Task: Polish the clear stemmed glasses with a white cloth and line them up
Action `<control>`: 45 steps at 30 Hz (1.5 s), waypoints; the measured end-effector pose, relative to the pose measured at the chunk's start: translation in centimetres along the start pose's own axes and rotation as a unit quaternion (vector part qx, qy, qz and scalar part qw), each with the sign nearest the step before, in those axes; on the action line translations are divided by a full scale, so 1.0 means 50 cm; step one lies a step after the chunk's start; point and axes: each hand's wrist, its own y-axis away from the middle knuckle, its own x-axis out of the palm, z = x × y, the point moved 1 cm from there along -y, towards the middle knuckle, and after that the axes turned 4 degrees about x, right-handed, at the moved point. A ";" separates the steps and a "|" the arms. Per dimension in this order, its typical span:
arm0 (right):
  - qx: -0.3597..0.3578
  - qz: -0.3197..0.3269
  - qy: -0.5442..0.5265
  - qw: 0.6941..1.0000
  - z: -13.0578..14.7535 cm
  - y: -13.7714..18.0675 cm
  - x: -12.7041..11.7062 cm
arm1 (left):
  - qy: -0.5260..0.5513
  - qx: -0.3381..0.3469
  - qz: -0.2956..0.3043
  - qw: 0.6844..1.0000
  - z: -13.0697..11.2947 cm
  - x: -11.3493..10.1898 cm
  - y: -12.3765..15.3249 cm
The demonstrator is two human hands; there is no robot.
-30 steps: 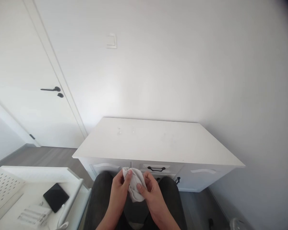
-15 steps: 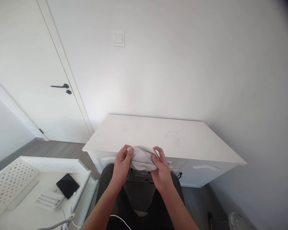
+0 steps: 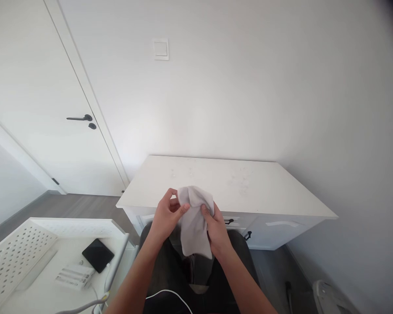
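A light grey cloth (image 3: 196, 233) hangs between my hands, above my lap and in front of the white cabinet. Its upper part is bunched and folded over, and the lower part drops loosely. My left hand (image 3: 167, 216) pinches the upper left edge, thumb in front and fingers partly hidden behind the fabric. At the upper right, my right hand (image 3: 216, 224) grips the cloth with its thumb pressed on the front; its other fingers are mostly out of sight behind.
Ahead stands a white cabinet (image 3: 265, 192) with small marks on its top. A white raised-edge surface (image 3: 26, 296) at left carries a black tablet-like device (image 3: 98, 255) and a white box (image 3: 74, 275). A white cable (image 3: 170, 291) crosses my lap. A door (image 3: 68, 152) is at far left.
The cloth has gone from a compact, folded bundle to hanging down lengthwise. Both hands have shifted their hold on it and moved slightly up. The view has tilted a little.
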 end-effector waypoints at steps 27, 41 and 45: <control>0.121 -0.041 -0.181 0.975 -0.106 0.018 -0.142 | -0.200 -0.127 -0.224 0.945 0.358 -0.074 -0.384; 0.140 -0.166 -0.104 0.971 -0.073 -0.030 -0.302 | -0.177 -0.018 -0.129 0.976 0.256 0.087 -0.291; 0.017 -0.264 0.124 0.956 -0.038 -0.059 -0.308 | -0.212 0.032 -0.050 0.976 0.202 0.199 -0.091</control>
